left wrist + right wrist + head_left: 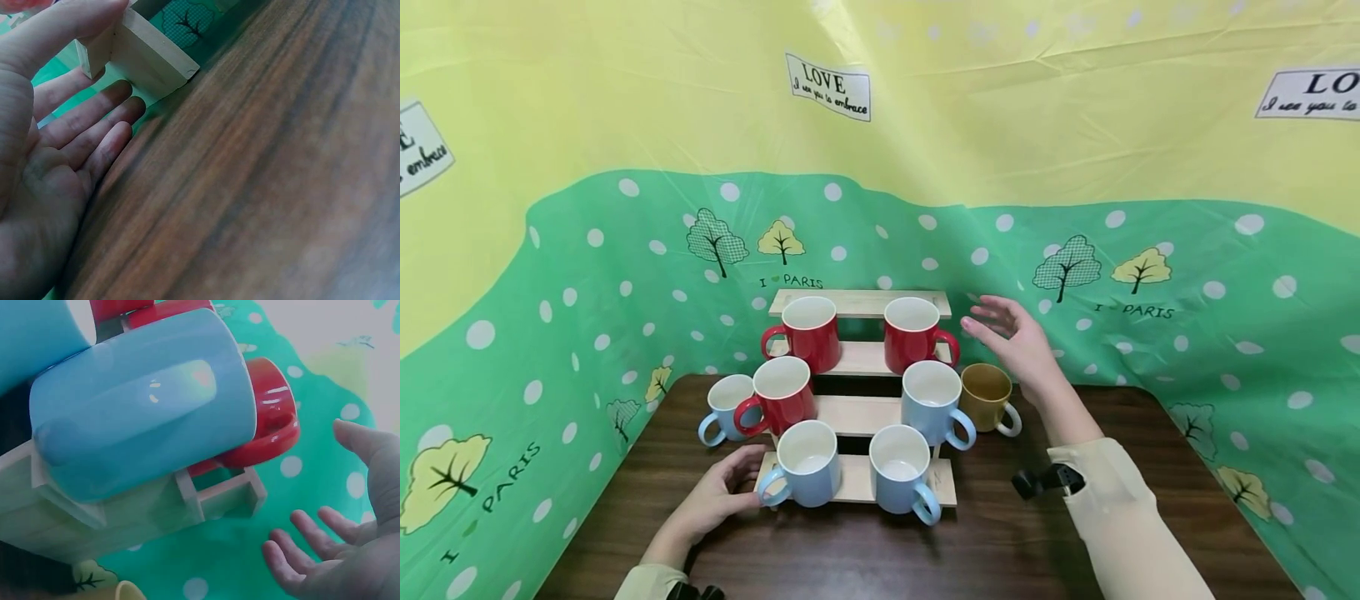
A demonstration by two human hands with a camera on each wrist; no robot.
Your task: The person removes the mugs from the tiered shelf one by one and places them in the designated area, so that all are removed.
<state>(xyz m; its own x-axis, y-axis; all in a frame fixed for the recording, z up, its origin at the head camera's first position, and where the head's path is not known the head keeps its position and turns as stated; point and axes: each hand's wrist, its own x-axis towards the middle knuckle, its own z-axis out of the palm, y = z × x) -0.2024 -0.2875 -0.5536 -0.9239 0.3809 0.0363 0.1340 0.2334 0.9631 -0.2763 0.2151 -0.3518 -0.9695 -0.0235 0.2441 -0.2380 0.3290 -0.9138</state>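
A stepped wooden rack [857, 414] stands on the table with mugs on its tiers. At the left end of its lowest tier, my left hand [722, 492] holds the wood between thumb and forefinger; the other fingers [106, 119] stretch out loosely below. My right hand [1015, 337] is raised at the rack's upper right, fingers spread and holding nothing. Nearest to it are a red mug [910, 337] on an upper tier and a brown mug [985, 396] on the table. In the right wrist view, a blue mug [144, 406] stands in front of that red one.
Two more red mugs [812, 337] [786, 400] stand on the rack's left side. Two light blue mugs [811, 471] [898, 475] sit on the lowest tier. Behind the rack's left side is another blue mug [726, 408]. A patterned cloth [880, 208] hangs around the brown table [1000, 542].
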